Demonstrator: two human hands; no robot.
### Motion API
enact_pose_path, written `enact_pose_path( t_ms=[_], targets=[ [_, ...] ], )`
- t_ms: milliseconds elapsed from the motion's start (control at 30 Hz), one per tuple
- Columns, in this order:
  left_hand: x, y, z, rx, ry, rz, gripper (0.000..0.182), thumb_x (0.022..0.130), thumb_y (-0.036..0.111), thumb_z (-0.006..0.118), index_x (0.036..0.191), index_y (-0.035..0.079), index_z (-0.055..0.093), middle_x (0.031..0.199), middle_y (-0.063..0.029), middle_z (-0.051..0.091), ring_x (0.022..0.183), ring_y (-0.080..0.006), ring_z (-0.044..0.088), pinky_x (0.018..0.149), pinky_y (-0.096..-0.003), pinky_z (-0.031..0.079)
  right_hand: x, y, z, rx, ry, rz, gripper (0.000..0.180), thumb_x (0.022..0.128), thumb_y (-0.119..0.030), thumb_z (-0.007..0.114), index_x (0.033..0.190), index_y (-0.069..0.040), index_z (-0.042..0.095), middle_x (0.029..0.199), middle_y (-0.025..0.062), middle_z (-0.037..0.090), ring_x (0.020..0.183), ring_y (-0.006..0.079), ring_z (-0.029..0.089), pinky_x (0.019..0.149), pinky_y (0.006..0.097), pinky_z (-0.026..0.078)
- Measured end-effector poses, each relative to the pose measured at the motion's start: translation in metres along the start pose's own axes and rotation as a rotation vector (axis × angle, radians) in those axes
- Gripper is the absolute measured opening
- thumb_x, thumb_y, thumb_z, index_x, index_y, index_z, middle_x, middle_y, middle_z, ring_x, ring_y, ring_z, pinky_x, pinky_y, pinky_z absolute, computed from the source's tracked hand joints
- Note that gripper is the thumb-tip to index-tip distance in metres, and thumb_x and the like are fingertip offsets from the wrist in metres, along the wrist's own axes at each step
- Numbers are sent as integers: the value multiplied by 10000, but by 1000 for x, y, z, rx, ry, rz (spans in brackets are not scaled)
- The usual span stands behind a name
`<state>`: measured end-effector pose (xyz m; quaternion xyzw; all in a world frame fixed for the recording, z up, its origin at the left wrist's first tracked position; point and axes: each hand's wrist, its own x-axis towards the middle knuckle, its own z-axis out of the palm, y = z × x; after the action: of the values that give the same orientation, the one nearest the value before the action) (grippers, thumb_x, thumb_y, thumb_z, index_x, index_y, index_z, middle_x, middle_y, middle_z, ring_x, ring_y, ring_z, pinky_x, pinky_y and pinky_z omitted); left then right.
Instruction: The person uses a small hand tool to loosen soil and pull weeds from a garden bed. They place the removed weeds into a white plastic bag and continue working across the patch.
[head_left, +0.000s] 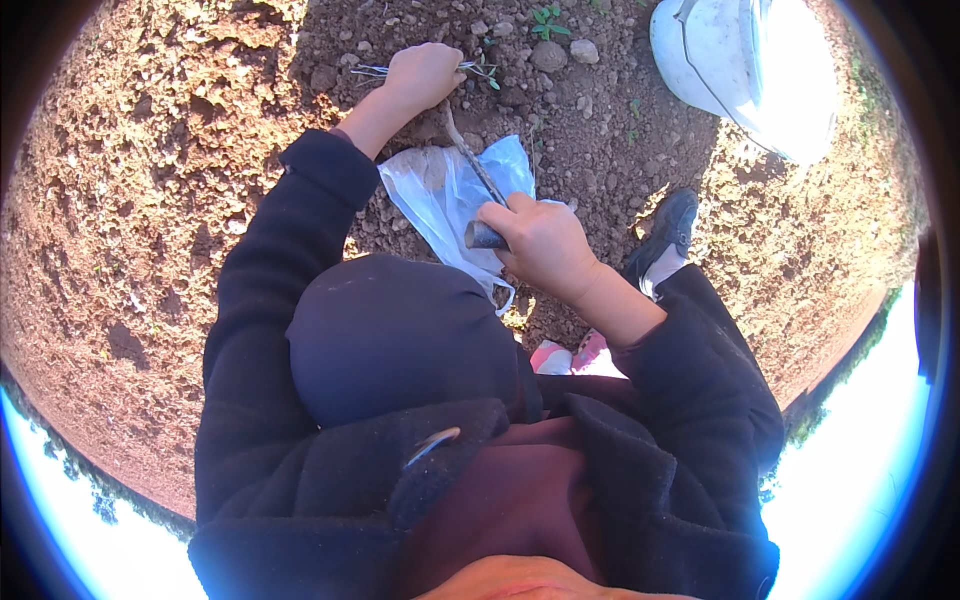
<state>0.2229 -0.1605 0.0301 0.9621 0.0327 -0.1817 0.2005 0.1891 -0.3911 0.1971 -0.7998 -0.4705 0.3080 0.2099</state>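
Observation:
My left hand (424, 75) is closed around a small bunch of seedlings (487, 73) just above the soil. Their pale stems stick out on one side of the fist and green leaves on the other. In my right hand (551, 244) is a hand tool (480, 171) with a dark tubular handle and a thin, bent metal shaft. The shaft slants up towards my left hand, and its tip meets the soil below that hand. Beneath the shaft lies a crumpled, translucent plastic bag (442, 199), partly covered by my right hand.
A white plastic bucket (705, 56) with a wire handle is at the upper right. Stones (583, 51) and small green plants (550, 24) dot the brown soil (150, 187). My dark shoe (667, 229) rests at the right, near a pink and white item (553, 357).

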Motion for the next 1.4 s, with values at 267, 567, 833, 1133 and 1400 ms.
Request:
enact_pose_path(
  t_ms=[267, 567, 833, 1133, 1400],
  targets=[
    [5, -4, -3, -49, -7, -41, 271, 852, 339, 661, 947, 86, 682, 921, -139, 687, 912, -341, 660, 782, -462, 530, 10, 13, -113, 201, -46, 348, 296, 788, -147, 674, 1017, -10, 544, 803, 198, 646, 781, 387, 639, 691, 432, 502],
    [8, -6, -3, -80, -8, -55, 263, 838, 334, 677, 944, 94, 696, 931, -135, 696, 924, -331, 669, 779, -455, 538, 54, 38, -164, 9, -289, 499, 237, 809, -151, 609, 930, 49, 576, 714, 188, 585, 651, 312, 582, 679, 393, 479],
    [10, -7, -5, -108, -40, -49, 299, 856, 348, 661, 956, 67, 685, 913, -147, 690, 913, -344, 662, 784, -464, 529, 131, 74, -144, 85, -527, 604, 308, 833, -154, 583, 1104, -8, 590, 647, 54, 540, 448, 124, 495, 451, 297, 423],
    [8, -8, 1, -130, -3, -26, 302, 840, 348, 673, 947, 67, 691, 878, -166, 691, 866, -354, 666, 777, -466, 527, 62, 95, 6, 249, 36, 553, 290, 815, -224, 617, 1036, -43, 664, 880, 205, 686, 832, 377, 659, 789, 407, 522],
    [0, -8, -1, -129, 58, -15, 307, 847, 353, 661, 952, 66, 692, 862, -172, 686, 857, -353, 665, 768, -465, 524, 9, 91, 54, 441, 198, 626, 315, 791, -174, 667, 1063, -18, 637, 803, 201, 673, 725, 339, 669, 696, 372, 519]
  ],
)
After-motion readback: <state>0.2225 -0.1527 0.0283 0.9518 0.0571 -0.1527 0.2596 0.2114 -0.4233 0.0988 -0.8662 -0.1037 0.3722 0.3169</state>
